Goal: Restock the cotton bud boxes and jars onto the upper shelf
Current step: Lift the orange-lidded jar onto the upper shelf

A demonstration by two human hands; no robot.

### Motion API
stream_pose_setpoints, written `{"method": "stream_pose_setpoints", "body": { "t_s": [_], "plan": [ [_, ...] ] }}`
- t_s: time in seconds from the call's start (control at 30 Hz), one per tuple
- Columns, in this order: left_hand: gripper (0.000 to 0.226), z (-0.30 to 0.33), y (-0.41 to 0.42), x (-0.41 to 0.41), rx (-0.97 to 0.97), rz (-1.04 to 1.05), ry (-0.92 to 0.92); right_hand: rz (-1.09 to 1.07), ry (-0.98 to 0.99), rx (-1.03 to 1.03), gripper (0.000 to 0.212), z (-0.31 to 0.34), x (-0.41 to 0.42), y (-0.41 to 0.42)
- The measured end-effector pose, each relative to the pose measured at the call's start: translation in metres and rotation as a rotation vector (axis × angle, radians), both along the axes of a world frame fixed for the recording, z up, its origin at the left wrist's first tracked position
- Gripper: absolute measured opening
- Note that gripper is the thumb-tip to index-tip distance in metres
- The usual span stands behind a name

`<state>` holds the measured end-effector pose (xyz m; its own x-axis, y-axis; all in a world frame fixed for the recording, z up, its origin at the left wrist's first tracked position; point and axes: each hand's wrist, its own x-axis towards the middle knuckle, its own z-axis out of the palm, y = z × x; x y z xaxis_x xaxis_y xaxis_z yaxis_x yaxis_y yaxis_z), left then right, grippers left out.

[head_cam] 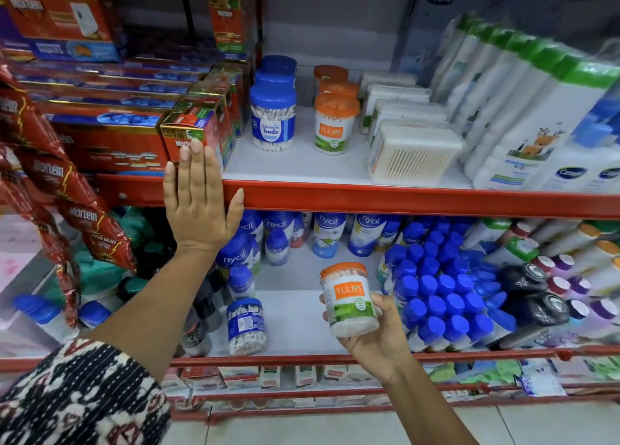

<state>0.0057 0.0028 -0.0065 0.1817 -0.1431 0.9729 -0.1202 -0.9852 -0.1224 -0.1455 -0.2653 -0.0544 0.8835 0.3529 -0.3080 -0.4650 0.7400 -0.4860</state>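
My right hand (372,330) grips an orange-lidded Tulips cotton bud jar (349,298), held in front of the lower shelf. My left hand (198,196) is flat and open against the red front edge of the upper shelf (402,200), holding nothing. On the upper shelf stand a row of blue-lidded Johnson's buds jars (272,119), a row of orange-lidded Tulips jars (335,122) and a row of clear cotton bud boxes (412,154). One blue-lidded buds jar (246,325) stands on the lower shelf, left of my right hand.
Red Mortein boxes (110,132) fill the upper shelf's left; white lotion bottles (523,126) fill its right. Mortein sachet strips (67,210) hang at the left. Nycil bottles (362,233) and many blue-capped bottles (443,297) crowd the lower shelf.
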Motion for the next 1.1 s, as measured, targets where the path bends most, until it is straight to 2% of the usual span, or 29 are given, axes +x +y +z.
{"method": "stream_pose_setpoints", "body": {
  "t_s": [0.1, 0.23, 0.3, 0.4, 0.5, 0.7, 0.87, 1.1],
  "plan": [
    [0.066, 0.001, -0.001, -0.002, -0.009, -0.006, 0.015, 0.051, -0.076, 0.013, 0.074, 0.011, -0.003, -0.003],
    [0.067, 0.002, -0.001, -0.004, -0.006, 0.0, 0.028, -0.008, -0.178, -0.125, 0.088, 0.037, 0.003, -0.001],
    [0.067, 0.001, -0.001, -0.004, -0.002, -0.003, 0.025, -0.069, -0.296, -0.212, 0.091, 0.062, 0.009, 0.0],
    [0.066, 0.001, -0.001, -0.002, 0.01, -0.003, 0.005, -0.154, -0.522, -0.354, 0.08, 0.114, 0.022, 0.004],
    [0.066, 0.001, -0.001, -0.002, 0.007, -0.01, -0.009, -0.323, -0.682, -0.634, 0.063, 0.16, 0.037, 0.01],
    [0.065, 0.001, -0.001, -0.001, 0.01, -0.019, -0.017, -0.663, -0.894, -1.307, 0.065, 0.186, 0.077, 0.034],
    [0.065, 0.001, -0.001, 0.0, 0.014, -0.012, -0.026, -0.67, -0.919, -1.644, 0.067, 0.163, 0.099, 0.047],
    [0.065, 0.0, 0.0, 0.002, 0.014, -0.014, -0.03, -0.67, -0.859, -1.778, 0.059, 0.16, 0.105, 0.046]
  ]
}}
